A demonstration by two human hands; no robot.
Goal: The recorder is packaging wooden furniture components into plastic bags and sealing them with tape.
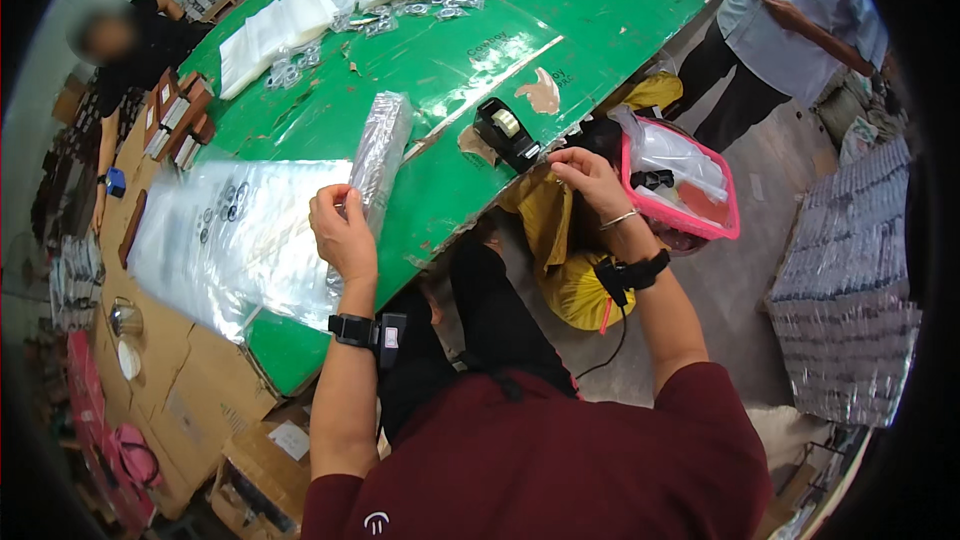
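While left hand [343, 232] fingers clamp one silvery pack [378, 155], right hand [590, 180] fingers pinched together beside one tape dispenser [505, 132].

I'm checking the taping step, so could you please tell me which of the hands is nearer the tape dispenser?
Right. The right hand is just beside the tape dispenser; the left hand holds the silvery wrapped pack, farther away.

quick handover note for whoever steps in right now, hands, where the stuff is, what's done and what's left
Left hand: grips a long silvery wrapped pack, held upright over the green table.
Right hand: fingers pinched at the black tape dispenser on the table edge; whether tape is pulled, I cannot tell.
Clear bags lie left of the pack.
Done: pack is wrapped.
Left: no tape seen on the pack yet.
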